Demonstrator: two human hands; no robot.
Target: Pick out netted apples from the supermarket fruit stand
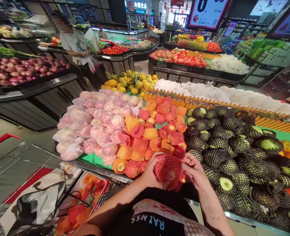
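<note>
An apple in a red foam net (169,169) is held in front of my body, over the near edge of the display. My left hand (152,171) wraps round its left side and underside. With bent fingers, my right hand (193,166) pinches the net at its right edge. Just beyond lie piled apples in red and orange foam nets (145,144), some with bare red and yellow skin showing.
Bagged pink fruit (98,131) fills the display's left side, and green melons in black nets (231,157) its right. At lower left stands a shopping cart (12,135) with a bag (41,190) and netted fruit. A person (73,42) stands beyond, holding a plastic bag.
</note>
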